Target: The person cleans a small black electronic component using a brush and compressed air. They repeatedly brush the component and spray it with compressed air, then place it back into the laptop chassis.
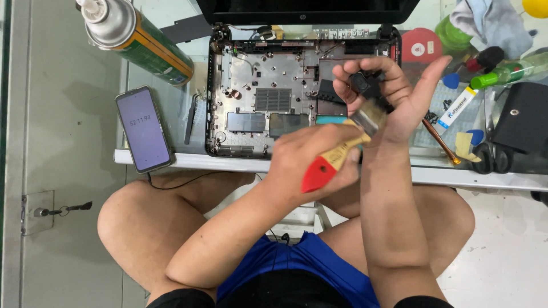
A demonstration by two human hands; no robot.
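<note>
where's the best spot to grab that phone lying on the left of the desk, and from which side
Grip the phone across its two long edges, about midway along, coming down from above. It lies flat and screen-up on the glass table, so the narrow width suits a thumb-and-fingers pinch. Its near end seems to overhang the table edge, which probably leaves room to slip fingers under. The spray can crowds the far end.

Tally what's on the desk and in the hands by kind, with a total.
Paintbrush, in the left hand: 1
Small black part, in the right hand: 1
Opened laptop base: 1
Spray can: 1
Phone: 1
Blue picks: 2
Total: 7
</note>
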